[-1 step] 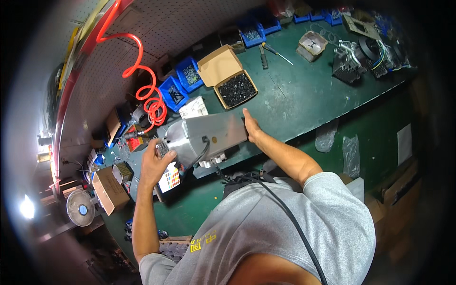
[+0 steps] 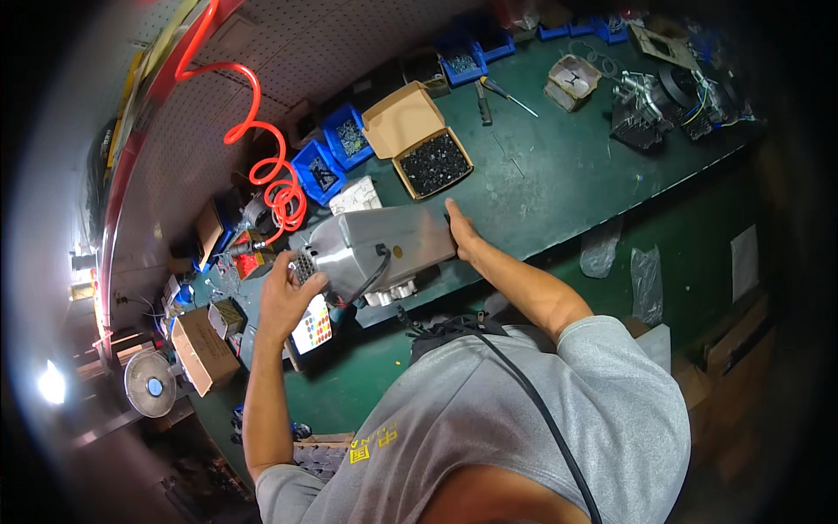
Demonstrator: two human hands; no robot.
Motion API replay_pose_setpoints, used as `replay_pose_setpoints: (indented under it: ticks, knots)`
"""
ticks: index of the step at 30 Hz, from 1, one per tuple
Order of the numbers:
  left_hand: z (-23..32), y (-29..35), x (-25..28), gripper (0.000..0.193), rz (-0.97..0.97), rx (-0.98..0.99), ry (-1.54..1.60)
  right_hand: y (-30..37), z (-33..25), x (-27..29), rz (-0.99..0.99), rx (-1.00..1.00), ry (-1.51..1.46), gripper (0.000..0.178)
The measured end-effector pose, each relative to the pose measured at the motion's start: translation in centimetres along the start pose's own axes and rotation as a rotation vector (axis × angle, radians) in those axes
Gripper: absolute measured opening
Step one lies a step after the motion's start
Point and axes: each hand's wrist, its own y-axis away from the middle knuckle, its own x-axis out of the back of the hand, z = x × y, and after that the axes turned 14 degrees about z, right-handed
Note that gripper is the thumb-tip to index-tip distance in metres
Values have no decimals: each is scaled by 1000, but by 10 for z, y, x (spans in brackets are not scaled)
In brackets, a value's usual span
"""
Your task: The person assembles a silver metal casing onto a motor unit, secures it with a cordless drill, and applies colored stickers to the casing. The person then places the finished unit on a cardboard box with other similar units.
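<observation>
A silver metal unit [image 2: 375, 244] with a tapered housing is held lengthwise between my two hands, over the near edge of the bench. My left hand [image 2: 286, 301] grips its left end, with thumb and fingers around a perforated grille [image 2: 303, 265]. Against the right end presses my right hand [image 2: 465, 234], its fingers partly hidden behind the housing. A black cable [image 2: 374, 278] leaves the housing through a grommet. Pale metal fittings [image 2: 390, 293] stick out underneath. Beyond the unit lies a white printed packet [image 2: 355, 196].
An open cardboard box [image 2: 403, 122] of small black parts and blue bins [image 2: 348, 138] line the back. A screwdriver [image 2: 511, 98] lies farther right, near motor-like assemblies [image 2: 642, 113]. A red coiled hose [image 2: 258, 105] hangs at left. A lit screen [image 2: 314, 327] sits below the unit.
The metal unit has tilted very slightly between my hands. Both hands keep nearly the same place.
</observation>
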Motion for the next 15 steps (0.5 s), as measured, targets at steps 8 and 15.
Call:
replay_pose_setpoints:
  ticks: [8, 15]
  knots:
    - [101, -30, -42, 56, 41, -346, -202, 62, -41, 48, 212, 575, 41, 48]
    - [123, -43, -90, 45, 107, -760, -5, 226, -69, 73, -103, 300, -371, 34]
